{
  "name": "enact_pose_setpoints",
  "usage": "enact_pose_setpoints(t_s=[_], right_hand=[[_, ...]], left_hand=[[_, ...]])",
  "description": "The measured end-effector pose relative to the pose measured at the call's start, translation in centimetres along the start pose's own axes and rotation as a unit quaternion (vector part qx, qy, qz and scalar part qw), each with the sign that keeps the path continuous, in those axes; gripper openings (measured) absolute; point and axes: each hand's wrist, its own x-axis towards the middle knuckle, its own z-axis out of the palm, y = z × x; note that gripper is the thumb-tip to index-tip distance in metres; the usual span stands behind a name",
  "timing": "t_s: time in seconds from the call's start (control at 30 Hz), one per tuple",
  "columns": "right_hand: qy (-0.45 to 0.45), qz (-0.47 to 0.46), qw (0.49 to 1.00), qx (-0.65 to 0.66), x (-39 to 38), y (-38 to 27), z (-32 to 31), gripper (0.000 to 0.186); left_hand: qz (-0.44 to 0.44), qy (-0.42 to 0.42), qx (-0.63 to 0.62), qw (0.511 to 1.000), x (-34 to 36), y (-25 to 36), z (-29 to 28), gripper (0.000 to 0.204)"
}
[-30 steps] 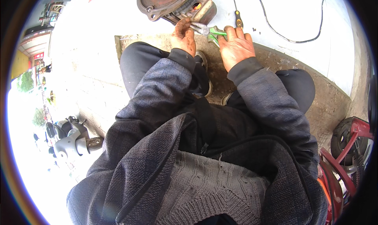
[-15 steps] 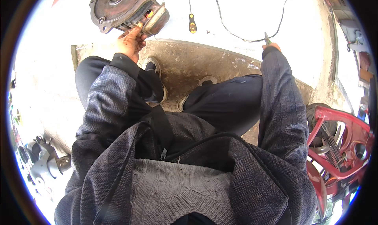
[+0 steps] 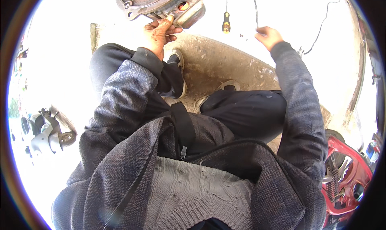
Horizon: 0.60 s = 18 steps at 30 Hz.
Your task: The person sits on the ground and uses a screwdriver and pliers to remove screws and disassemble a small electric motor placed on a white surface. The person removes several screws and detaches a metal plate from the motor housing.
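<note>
A worn, greasy metal motor unit (image 3: 177, 6) with a round flange lies at the upper left, partly cut off by the frame's top. Orange shows through an opening in its side. My left hand (image 3: 159, 32) is closed at its near edge, thumb pressed on the casing; whether a thin wire is also pinched there is hidden. Farther right, my right hand (image 3: 268, 37) pinches a thin black cable (image 3: 255, 8). Another stretch of cable emerges beside my right cuff, where small metal tips, possibly pliers (image 3: 301, 50), peek out. Between my hands lies a yellow-and-black screwdriver (image 3: 226, 22).
The bright white work surface (image 3: 277, 12) ends in a curved near edge above the dirt floor (image 3: 205, 57). Tiny dark bits lie near the screwdriver. A red motorcycle frame (image 3: 350, 173) stands at the lower right, and grey machine parts (image 3: 50, 135) sit at the left.
My right hand has left the green-handled tool and now pinches the cable. My left hand stays at the motor unit. The whole view has shifted, moving everything toward the right.
</note>
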Motion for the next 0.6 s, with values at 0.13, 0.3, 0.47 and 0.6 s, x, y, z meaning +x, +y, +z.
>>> enact_pose_setpoints(t_s=[0.13,0.3,0.47,0.6], right_hand=[[-0.008,0.139,0.989,0.051,3.9,-7.4,2.5,0.044],[0.028,0.175,0.979,-0.104,3.6,-11.7,8.0,0.049],[-0.012,0.116,0.974,-0.193,4.1,-11.4,12.2,0.045],[-0.008,0.087,0.975,-0.206,5.5,-11.3,13.0,0.043]], left_hand=[[0.076,0.009,0.011,0.997,-0.4,-1.3,0.7,0.023],[0.108,-0.004,0.010,0.994,-0.6,-1.6,0.8,0.025],[0.027,0.016,-0.145,0.989,-1.9,-1.1,1.5,0.021],[0.002,0.036,-0.215,0.976,-2.2,-0.8,2.4,0.016]])
